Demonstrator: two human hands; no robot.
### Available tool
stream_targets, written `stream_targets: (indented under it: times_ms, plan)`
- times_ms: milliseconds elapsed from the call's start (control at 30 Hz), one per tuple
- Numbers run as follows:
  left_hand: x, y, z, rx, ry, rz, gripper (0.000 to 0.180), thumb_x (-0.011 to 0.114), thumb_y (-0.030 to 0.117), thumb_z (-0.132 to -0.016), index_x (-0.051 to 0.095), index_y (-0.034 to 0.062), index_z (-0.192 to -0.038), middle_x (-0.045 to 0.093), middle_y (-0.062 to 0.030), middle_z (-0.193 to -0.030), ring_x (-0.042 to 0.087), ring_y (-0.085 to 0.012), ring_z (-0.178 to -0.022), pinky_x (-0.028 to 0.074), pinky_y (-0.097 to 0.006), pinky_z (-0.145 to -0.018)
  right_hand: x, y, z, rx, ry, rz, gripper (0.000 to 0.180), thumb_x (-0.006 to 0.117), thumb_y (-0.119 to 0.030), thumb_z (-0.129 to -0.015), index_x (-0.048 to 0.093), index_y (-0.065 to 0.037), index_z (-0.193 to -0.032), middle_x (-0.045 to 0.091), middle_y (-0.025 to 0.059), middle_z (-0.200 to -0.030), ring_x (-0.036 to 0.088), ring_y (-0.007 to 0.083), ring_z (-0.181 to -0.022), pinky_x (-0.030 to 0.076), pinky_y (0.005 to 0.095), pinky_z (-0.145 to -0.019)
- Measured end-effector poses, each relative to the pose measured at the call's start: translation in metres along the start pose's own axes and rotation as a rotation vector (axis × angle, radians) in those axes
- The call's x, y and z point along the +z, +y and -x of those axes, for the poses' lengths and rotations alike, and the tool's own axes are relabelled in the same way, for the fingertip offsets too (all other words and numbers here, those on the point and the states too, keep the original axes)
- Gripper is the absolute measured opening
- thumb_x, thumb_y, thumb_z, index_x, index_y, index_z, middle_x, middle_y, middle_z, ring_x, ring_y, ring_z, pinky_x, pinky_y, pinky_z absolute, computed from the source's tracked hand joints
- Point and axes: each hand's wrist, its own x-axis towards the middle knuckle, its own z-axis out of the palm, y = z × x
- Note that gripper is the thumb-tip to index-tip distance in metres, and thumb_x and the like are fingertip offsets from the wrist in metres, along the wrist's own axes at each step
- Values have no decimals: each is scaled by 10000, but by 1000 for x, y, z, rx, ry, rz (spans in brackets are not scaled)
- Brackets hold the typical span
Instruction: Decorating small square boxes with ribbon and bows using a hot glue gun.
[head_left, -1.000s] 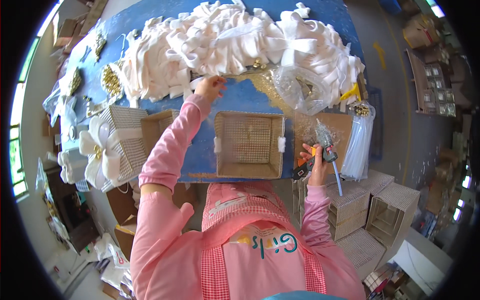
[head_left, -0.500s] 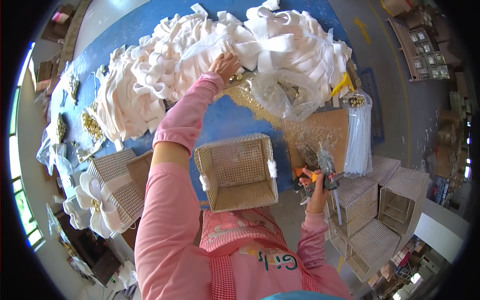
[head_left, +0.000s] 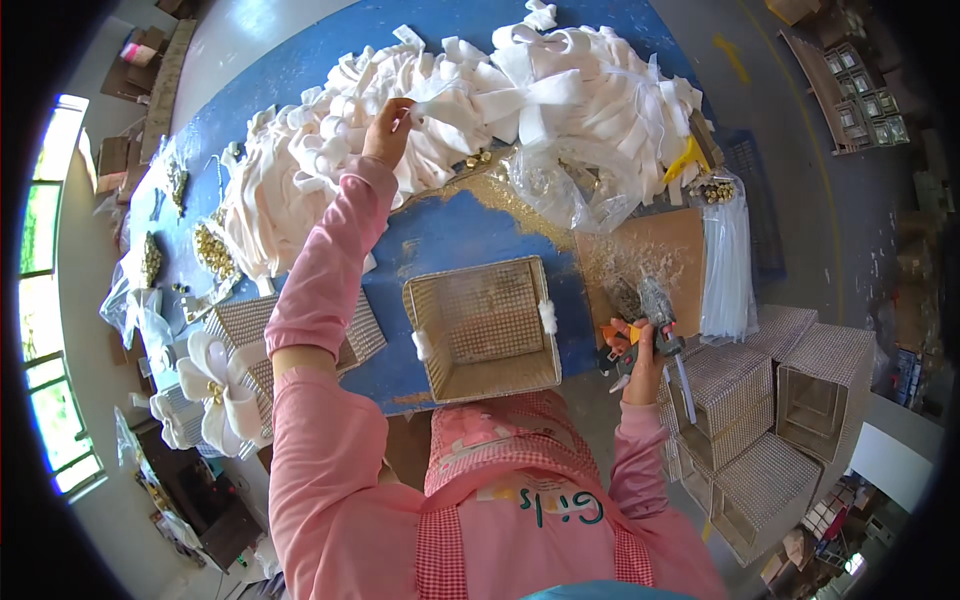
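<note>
Many white bows (head_left: 520, 110) heap the blue table (head_left: 440, 235) above grey floor (head_left: 790, 180).

Blue table (head_left: 455, 225): heap of white bows (head_left: 480, 110), open woven basket (head_left: 485, 330), clear bag (head_left: 560, 185), brown board (head_left: 650, 255)

The left hand (head_left: 388, 128) pinches a white fabric bow (head_left: 445, 105) at twelve o'clock; the right hand (head_left: 640, 350) grips a glue gun (head_left: 655, 310) at three o'clock of the woven basket (head_left: 487, 328).

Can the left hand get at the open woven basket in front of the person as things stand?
Probably yes. The left hand is stretched far out, pinching a white bow in the pile, but the woven basket sits nearer the body, open-topped with bare blue table between them.
</note>
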Motion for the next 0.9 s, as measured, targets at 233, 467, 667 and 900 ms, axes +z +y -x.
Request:
stream_targets:
  times_ms: [233, 467, 667, 900]
  plan:
    - [-46, 63, 47, -600, -265, 254, 429, 700, 243, -780, 576, 115, -1169, 599, 45, -898, 476, -52, -697, 336, -182, -616, -6, -10, 1, -76, -117, -34, 254, 480, -324, -935, 502, -74, -975, 655, 132, -941, 613, 139, -654, 442, 250, -594]
    - [-79, 181, 98, 126, -41, 243, 308, 664, 28, -789, 591, 29, -1088, 626, -32, -986, 580, -129, -927, 460, -268, -849, -16, -27, 8, -112, -202, 18, 271, 503, -362, -918, 500, -99, -982, 651, 142, -951, 622, 145, -656, 447, 240, -607]
    - [-41, 389, 113, 515, 14, 487, 300, 619, 6, -793, 572, 13, -1089, 636, -81, -922, 617, -163, -839, 498, -274, -751, -33, -36, -9, -200, -240, 73, 298, 508, -380, -912, 493, -89, -975, 649, 139, -948, 610, 142, -652, 441, 232, -560]
    - [3, 484, 135, 521, -477, 658, 507, 562, -47, -777, 420, 42, -1255, 611, -96, -930, 607, -169, -786, 508, -271, -683, -52, -69, -8, -348, -229, -73, 291, 538, -376, -898, 505, -101, -988, 648, 133, -943, 611, 143, -648, 452, 239, -560]
